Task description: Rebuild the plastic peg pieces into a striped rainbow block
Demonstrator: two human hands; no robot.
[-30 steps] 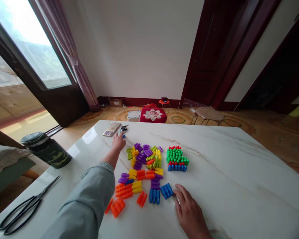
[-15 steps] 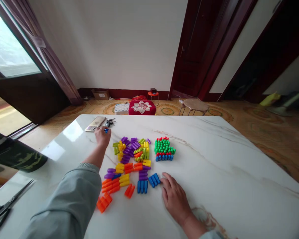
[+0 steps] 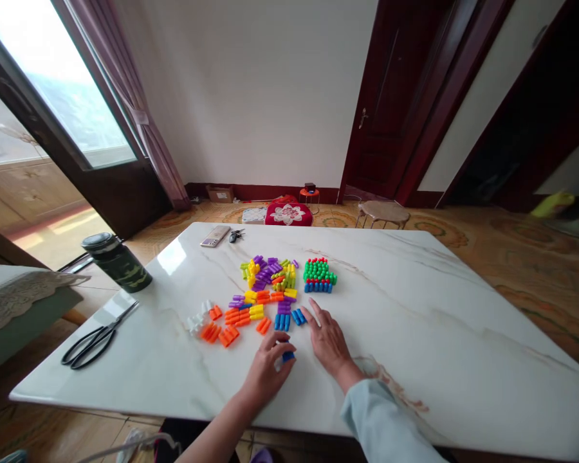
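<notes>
In the head view, the left hand (image 3: 268,370) is near the front edge of the white surface (image 3: 439,366), its thumb and fingers pinching a small blue piece (image 3: 288,355). The fingers cover part of that piece. The right hand (image 3: 329,342) is just beside it, palm down, fingers loosely spread and holding nothing that shows. Its fingertips are right by a small blue cluster (image 3: 298,316); whether they touch it, I cannot tell. An upright blue trio (image 3: 282,322) sits just left of that cluster, directly below some purple pieces (image 3: 284,307).

To the left are several groups of orange pieces (image 3: 229,336), with white pieces (image 3: 199,320) at their outer side. Farther back is a mixed pile (image 3: 265,276) of purple, yellow and lime pieces with a little orange. Right of the pile, and apart from it, is a tidy block of green pieces (image 3: 319,271) edged with red, with a blue row (image 3: 318,288) along its near side.

A phone (image 3: 215,236) lies near the far left corner, with keys (image 3: 235,236) just beside it. Along the left side, a dark patterned bottle (image 3: 120,265) stands behind black-handled scissors (image 3: 99,337), which lie flat with their tips pointing away from the person.
</notes>
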